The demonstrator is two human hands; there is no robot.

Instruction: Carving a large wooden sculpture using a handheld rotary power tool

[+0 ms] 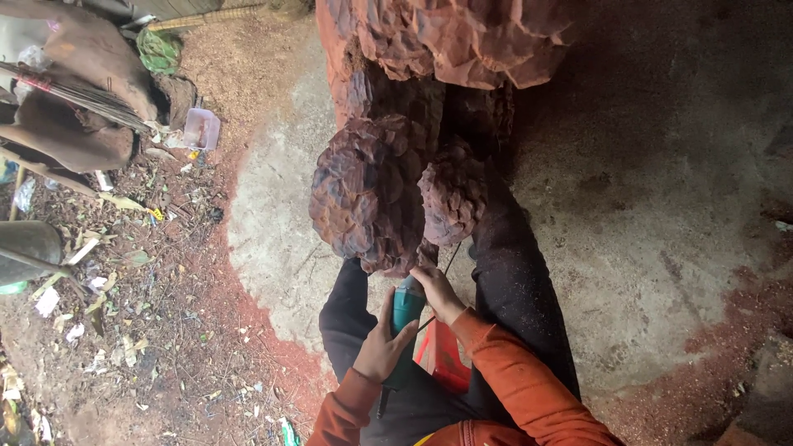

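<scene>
A large reddish-brown wood carving [372,190] with chipped, scale-like facets rises in front of me, its rounded lobes hanging over my knees. My left hand [382,345] is wrapped around the body of a teal power tool [406,307]. My right hand [436,291] grips the tool's front end, right under the lower edge of the carving. The tool's working tip is hidden between my hand and the wood. A thin dark cord runs from the tool past my right hand. Both my sleeves are orange and my trousers black.
Red sawdust rings a pale patch of concrete floor [628,248]. Left lies littered dirt with scraps, a small clear plastic container [201,128], a green bag [159,49] and a pile of brown sacks with sticks [74,91]. A red object [442,355] sits between my legs.
</scene>
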